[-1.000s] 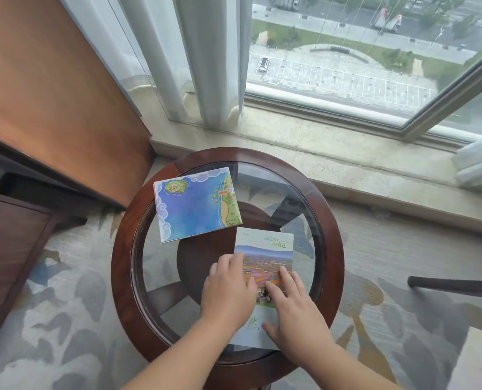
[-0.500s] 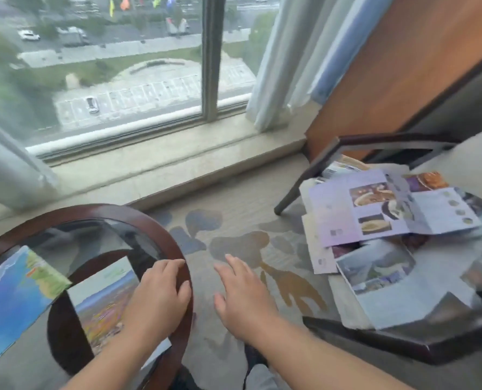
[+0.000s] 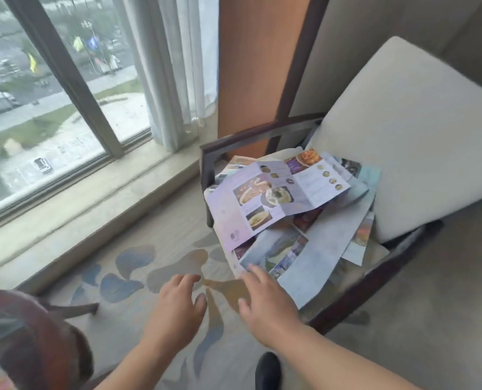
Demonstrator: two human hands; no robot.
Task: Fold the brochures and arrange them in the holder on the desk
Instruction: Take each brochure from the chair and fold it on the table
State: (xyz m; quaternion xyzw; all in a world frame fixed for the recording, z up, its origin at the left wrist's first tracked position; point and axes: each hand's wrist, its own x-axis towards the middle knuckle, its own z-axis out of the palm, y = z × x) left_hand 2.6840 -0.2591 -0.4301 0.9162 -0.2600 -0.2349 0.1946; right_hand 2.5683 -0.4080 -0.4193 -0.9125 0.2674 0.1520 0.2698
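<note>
**Brochures (image 3: 284, 198) piled on the armchair (image 3: 402, 122)**

The unfolded brochures are heaped loosely on the seat. The right hand (image 3: 265, 302) is held open with fingers spread. Its fingertips seem to touch the nearest sheet's edge, though blur obscures this. The left hand (image 3: 175, 308) is held open above the carpet (image 3: 149, 263), holding nothing.

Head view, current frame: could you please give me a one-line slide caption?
Left hand and right hand, both open, stretch toward loose unfolded brochures piled on an armchair by the window.
</note>
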